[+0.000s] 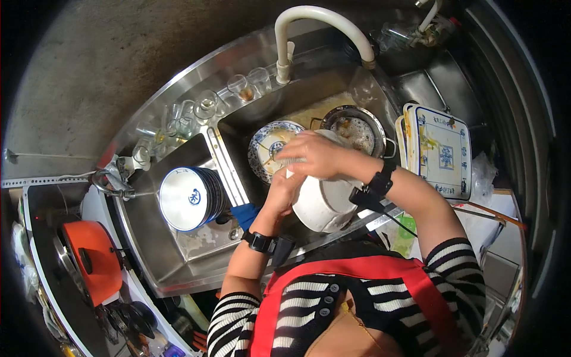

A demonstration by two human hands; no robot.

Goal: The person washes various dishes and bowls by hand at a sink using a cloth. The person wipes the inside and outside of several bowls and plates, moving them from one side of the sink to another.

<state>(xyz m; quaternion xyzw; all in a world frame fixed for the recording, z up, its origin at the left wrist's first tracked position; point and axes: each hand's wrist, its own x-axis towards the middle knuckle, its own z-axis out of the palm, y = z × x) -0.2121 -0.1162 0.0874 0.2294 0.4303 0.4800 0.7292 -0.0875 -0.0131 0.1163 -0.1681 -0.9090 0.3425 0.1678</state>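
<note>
Over the right-hand basin of a steel sink, a white bowl (325, 207) is tilted with its foot turned towards me. My left hand (283, 189) grips it at the left rim. Slightly blurred, my right hand (314, 154) lies across its far side with fingers curled. A pale ridged surface (292, 161) shows under those fingers; I cannot tell what it is. Beyond the hands rests a soiled blue-and-white patterned plate (263, 149). Beside it stands a metal pot (357, 134) holding foamy liquid and scraps, partly covered by my right hand and the bowl.
Stacked white bowls with dark-blue rims (184, 198) lie tipped in the left basin (200, 263). Several glasses (207, 105) line the back ledge. A white faucet (321, 13) arches overhead. Stained rectangular plates (441, 151) lean at right; an orange pot (96, 263) is at left.
</note>
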